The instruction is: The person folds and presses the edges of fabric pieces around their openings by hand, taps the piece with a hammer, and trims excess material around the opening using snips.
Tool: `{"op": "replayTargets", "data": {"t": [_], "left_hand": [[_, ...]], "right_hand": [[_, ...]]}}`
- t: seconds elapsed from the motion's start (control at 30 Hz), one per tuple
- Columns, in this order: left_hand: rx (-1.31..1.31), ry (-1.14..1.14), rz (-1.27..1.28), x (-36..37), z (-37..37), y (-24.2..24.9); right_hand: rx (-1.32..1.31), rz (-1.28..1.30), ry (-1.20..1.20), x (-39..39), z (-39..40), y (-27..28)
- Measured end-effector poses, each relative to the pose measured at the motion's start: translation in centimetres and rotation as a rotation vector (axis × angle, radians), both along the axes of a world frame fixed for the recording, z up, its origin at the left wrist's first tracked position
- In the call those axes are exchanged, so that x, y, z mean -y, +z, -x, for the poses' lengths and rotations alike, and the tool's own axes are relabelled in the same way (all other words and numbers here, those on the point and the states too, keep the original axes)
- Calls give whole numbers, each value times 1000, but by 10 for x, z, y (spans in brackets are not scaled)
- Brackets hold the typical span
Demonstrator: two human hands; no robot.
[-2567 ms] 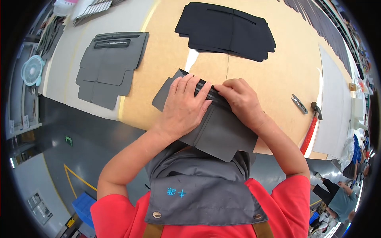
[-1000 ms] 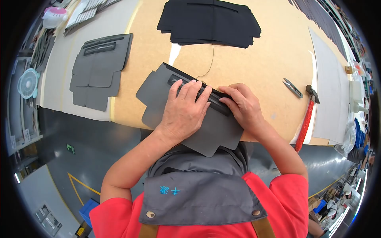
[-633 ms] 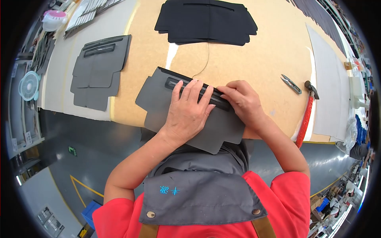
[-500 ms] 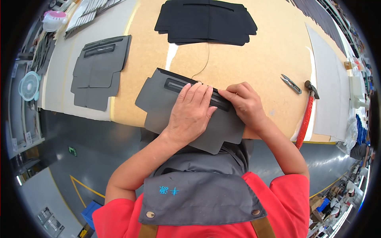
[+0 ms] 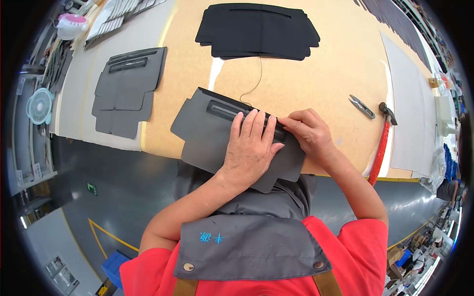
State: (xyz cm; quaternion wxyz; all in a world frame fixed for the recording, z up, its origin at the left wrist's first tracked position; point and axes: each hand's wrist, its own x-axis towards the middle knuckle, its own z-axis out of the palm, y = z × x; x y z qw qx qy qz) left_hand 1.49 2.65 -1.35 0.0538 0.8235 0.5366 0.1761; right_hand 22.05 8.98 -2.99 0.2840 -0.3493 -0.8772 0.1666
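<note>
A dark grey panel with a black slotted strip lies tilted at the table's front edge, partly overhanging it. My left hand rests flat on the panel, fingers stretched over the slotted strip. At the panel's upper right edge, my right hand pinches the black edging between thumb and forefinger. A thin dark cord runs from the panel's top edge up to a stack of black panels.
Grey panels lie at the left. Thread snips and a red-handled hammer are at the right, near a pale sheet. A light blue fan stands beyond the table's left side.
My left hand has slid to the right along the slotted strip. My right hand still pinches the edge, slightly farther right. The whole view has shifted a little.
</note>
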Motion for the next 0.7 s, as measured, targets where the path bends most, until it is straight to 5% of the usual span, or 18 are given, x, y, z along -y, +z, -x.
{"op": "replayTargets", "data": {"t": [0.7], "left_hand": [[77,-63,31,1,-15,0]], "right_hand": [[-77,69,-86,14,-30,2]]}}
